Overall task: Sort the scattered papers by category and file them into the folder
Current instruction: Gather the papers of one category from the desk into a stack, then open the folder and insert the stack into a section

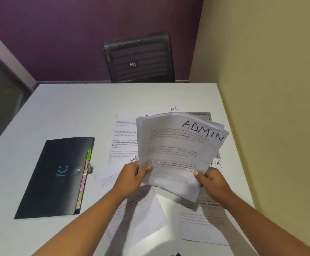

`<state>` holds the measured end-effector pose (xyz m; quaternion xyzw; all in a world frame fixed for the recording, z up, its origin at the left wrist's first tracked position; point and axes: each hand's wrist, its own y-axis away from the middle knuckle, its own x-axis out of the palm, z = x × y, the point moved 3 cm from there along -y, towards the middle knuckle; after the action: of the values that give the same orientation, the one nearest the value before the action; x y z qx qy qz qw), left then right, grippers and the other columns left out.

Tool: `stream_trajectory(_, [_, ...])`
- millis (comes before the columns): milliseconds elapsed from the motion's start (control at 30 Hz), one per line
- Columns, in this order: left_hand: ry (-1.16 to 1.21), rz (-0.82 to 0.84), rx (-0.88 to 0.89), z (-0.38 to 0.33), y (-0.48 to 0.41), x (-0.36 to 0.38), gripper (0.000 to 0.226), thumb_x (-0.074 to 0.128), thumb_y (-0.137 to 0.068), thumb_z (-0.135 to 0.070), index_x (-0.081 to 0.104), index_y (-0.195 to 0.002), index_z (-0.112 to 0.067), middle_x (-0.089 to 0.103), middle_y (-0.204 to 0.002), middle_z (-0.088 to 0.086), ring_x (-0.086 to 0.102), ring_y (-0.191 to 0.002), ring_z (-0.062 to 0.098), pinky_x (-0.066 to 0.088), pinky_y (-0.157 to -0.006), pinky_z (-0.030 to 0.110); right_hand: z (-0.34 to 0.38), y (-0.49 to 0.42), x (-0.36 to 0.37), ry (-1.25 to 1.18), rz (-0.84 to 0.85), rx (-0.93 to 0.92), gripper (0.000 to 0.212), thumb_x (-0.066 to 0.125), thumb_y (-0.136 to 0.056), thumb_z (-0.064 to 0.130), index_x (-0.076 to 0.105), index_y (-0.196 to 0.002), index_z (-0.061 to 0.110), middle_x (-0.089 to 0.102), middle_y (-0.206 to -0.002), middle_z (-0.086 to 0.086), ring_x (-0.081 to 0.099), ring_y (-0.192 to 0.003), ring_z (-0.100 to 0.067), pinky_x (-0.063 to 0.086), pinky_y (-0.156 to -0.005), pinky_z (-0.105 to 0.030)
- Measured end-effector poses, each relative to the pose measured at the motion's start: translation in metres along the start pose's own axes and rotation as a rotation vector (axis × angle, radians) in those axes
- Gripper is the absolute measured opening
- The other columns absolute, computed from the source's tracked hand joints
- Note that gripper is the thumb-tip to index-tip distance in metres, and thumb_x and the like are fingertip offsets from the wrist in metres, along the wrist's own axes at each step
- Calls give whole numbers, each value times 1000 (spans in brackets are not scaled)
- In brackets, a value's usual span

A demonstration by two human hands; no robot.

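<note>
both hands, left hand (pixel 130 174) and right hand (pixel 212 180), fingers clamped on the ADMIN stack (pixel 176 152), HR sheets (pixel 124 141) loose underneath on the worktop (pixel 67 111), black folder (pixel 56 176) shut off left

Both bare forearms reach in from the lower edge, the left from 7 o'clock, the right from 5 o'clock, converging toward centre. The left hand (pixel 130 174) is closed in a pinch, thumb on top. The right hand (pixel 212 179) grips likewise, thumb pointing toward 10 o'clock.

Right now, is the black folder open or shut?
Shut: the black folder lies flat on the table, cover down, clasp apparently fastened; only coloured tabs show along its edge.
</note>
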<state>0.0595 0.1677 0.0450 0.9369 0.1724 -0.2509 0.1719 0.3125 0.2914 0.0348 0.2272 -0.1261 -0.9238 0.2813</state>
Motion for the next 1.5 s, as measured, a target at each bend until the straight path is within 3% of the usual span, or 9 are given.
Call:
stream_trajectory(133, [-243, -218, 11, 9, 38, -12, 27, 48, -98, -50, 69, -96, -34, 72, -75, -12, 65, -70, 9, 53, -61, 31, -5, 18, 13, -176, 93, 33, 22, 56, -100, 10, 70, -115, 18, 78, -107, 5, 75, -95, -13, 59, -77, -27])
stream_trajectory(367, [222, -335, -136, 34, 87, -3, 34, 51, -101, -37, 63, -84, -10, 68, -74, 12, 54, -63, 9, 43, -59, 28, 0, 31, 53, -264, 137, 85, 26, 61, -97, 13, 69, -121, 16, 77, -113, 2, 72, -106, -24, 55, -95, -52])
stream_trajectory(533, [289, -324, -163, 58, 100, -21, 35, 50, -101, -36, 63, -88, -6, 70, -83, 16, 57, -67, 11, 44, -61, 28, 24, 37, 82, -159, 28, 28, 19, 60, -98, 23, 72, -113, 18, 75, -101, 11, 71, -95, -13, 52, -74, -27])
stream_trajectory(733, [-41, -300, -242, 104, 95, -68, 48, 42, -99, -51, 58, -75, -13, 63, -64, 1, 56, -59, 18, 42, -56, 32, 45, 46, 128, -68, -68, 57, 14, 58, -99, 31, 71, -100, 25, 74, -96, 6, 71, -88, -19, 55, -73, -34])
stream_trajectory(900, [-379, -414, -476, 159, 89, -126, 34, 51, -93, -49, 60, -106, -18, 62, -108, 3, 61, -98, 27, 52, -80, 37, 61, 57, 167, -90, -179, 111, 16, 61, -98, 24, 72, -86, 22, 75, -85, 3, 71, -80, -20, 52, -68, -32])
stream_trajectory(1033, [-650, -256, -584, 210, 80, -142, 81, 58, -82, -63, 34, -143, -15, 26, -157, 15, 27, -143, 37, 38, -107, 47, 67, 69, 188, -126, -266, 154, 15, 65, -95, 22, 74, -84, 20, 77, -86, -2, 73, -81, -26, 56, -77, -40])
stream_trajectory(1133, [-725, -163, -563, 233, 76, -144, 104, 59, -78, -69, 14, -154, -14, 2, -163, 18, 8, -147, 46, 25, -116, 54, 69, 81, 197, -139, -319, 171, 13, 65, -95, 22, 75, -86, 19, 78, -84, -2, 73, -80, -27, 57, -77, -40])
stream_trajectory(1233, [-744, -113, -516, 234, 74, -143, 94, 50, -87, -63, 9, -156, -15, -2, -164, 18, 6, -147, 49, 23, -116, 57, 70, 92, 203, -170, -366, 194, 13, 66, -95, 22, 76, -88, 17, 79, -80, 1, 74, -79, -26, 57, -74, -38])
stream_trajectory(1500, [-950, 42, -282, 218, 71, -157, 81, 61, -94, -13, 11, -156, -30, -4, -163, 21, 26, -143, 49, 46, -104, 49, 75, 102, 217, -243, -401, 252, 11, 65, -95, 18, 74, -89, 17, 79, -77, 3, 74, -79, -28, 58, -77, -41])
